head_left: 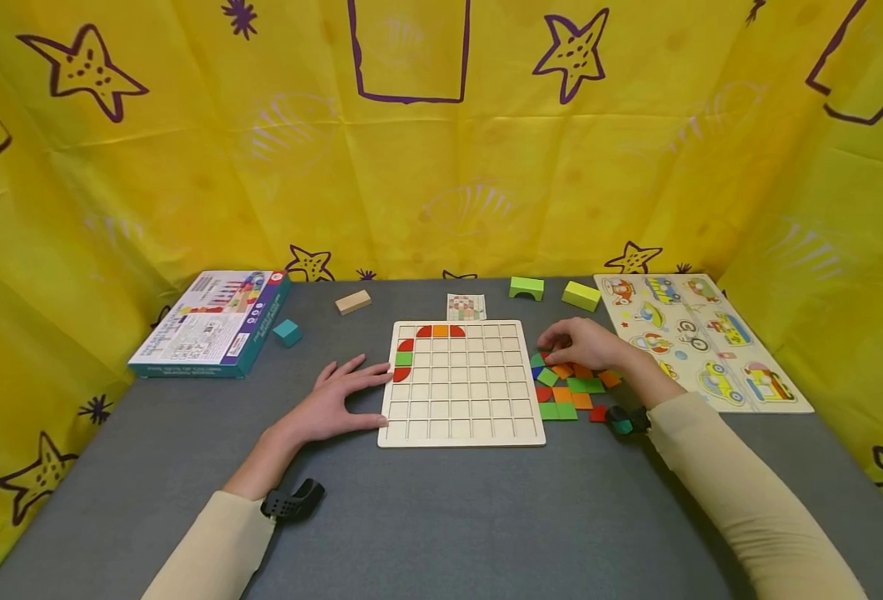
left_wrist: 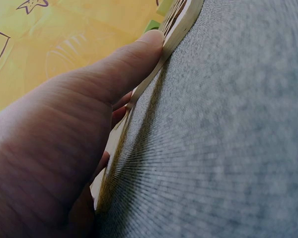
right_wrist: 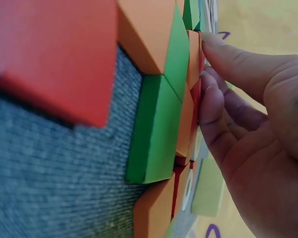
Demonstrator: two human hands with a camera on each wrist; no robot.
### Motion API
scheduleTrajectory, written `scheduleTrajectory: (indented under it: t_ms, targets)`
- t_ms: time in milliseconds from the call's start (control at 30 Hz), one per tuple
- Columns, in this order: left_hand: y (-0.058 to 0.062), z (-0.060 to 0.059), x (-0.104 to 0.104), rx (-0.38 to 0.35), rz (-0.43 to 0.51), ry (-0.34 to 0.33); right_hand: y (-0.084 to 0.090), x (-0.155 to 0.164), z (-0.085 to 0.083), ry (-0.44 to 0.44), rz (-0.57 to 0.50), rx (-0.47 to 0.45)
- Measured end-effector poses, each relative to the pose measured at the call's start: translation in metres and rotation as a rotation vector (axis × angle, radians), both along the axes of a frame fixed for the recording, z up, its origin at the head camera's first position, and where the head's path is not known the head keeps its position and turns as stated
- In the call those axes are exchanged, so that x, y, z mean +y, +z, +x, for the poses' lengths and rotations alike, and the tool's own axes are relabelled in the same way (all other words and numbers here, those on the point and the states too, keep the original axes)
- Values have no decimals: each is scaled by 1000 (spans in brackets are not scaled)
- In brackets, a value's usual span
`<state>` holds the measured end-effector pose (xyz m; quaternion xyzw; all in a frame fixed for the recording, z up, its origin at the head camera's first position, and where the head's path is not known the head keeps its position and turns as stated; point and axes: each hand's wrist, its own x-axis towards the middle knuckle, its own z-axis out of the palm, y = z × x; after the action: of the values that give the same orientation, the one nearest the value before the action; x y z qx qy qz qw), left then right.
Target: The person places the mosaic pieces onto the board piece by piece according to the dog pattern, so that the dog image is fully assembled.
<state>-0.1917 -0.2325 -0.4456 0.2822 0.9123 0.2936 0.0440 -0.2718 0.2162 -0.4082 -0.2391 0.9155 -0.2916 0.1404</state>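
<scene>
A light wooden grid board [head_left: 460, 387] lies on the table, with red, orange and green tiles [head_left: 404, 358] set along its top and left cells. My left hand [head_left: 336, 407] rests at the board's left edge, fingers spread; in the left wrist view its thumb [left_wrist: 134, 59] touches the rim. To the right of the board, my right hand [head_left: 587, 343] is over a loose pile of coloured tiles [head_left: 572, 392]. Its thumb and finger pinch a red tile [right_wrist: 201, 57] in the right wrist view. Green and orange tiles [right_wrist: 159, 129] lie close by there.
A small pattern card [head_left: 466, 307] lies behind the board. Green arch [head_left: 526, 288], yellow [head_left: 581, 296] and plain wooden blocks [head_left: 353, 302] stand at the back. On the left are a teal cube [head_left: 287, 333] and a game box [head_left: 209, 325]; a picture puzzle board [head_left: 692, 333] is on the right.
</scene>
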Motion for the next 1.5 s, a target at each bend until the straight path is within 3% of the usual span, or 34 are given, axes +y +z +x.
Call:
scheduleTrajectory:
  t_ms: [400, 933, 1233, 1500]
  targets:
    - [-1, 0, 1, -7, -1, 6, -1, 0, 1, 20, 39, 15]
    - [-1, 0, 0, -9, 1, 1, 1, 2, -5, 45, 4, 4]
    - [-1, 0, 0, -2, 1, -3, 9, 16, -5, -20, -24, 34]
    - [0, 0, -1, -3, -4, -5, 9, 31, -10, -71, 14, 16]
